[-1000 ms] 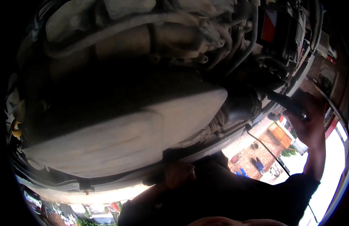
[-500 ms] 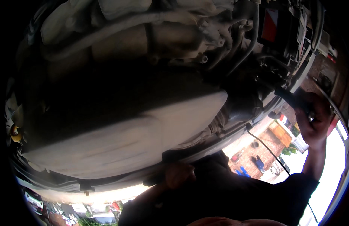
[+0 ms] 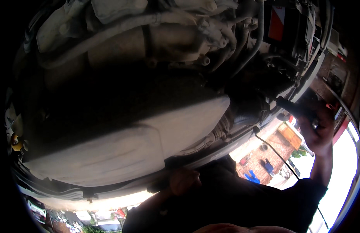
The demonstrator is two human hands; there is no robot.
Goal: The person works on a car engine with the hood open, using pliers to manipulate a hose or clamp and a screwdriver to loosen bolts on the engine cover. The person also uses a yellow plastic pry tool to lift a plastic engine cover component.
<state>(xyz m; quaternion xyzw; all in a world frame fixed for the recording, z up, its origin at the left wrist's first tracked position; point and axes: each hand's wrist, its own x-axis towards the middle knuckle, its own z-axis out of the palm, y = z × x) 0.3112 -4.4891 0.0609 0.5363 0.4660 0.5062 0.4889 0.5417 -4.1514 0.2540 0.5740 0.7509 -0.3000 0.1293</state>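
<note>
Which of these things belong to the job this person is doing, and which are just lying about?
Seemingly part of the job:
- dark tool in the right hand
- ribbed hose near it
- large pale cover

Apparently just lying about:
- orange-brown board
- bright blue thing on the brick ground

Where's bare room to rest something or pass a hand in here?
Pale cover: bare face between shadow above, ribbed hose right and left hand below; slope unclear. Shadow hides any hand passage. Crowded: upper right, hoses beside dark box; lower, the right hand gripping a dark tool.
</note>
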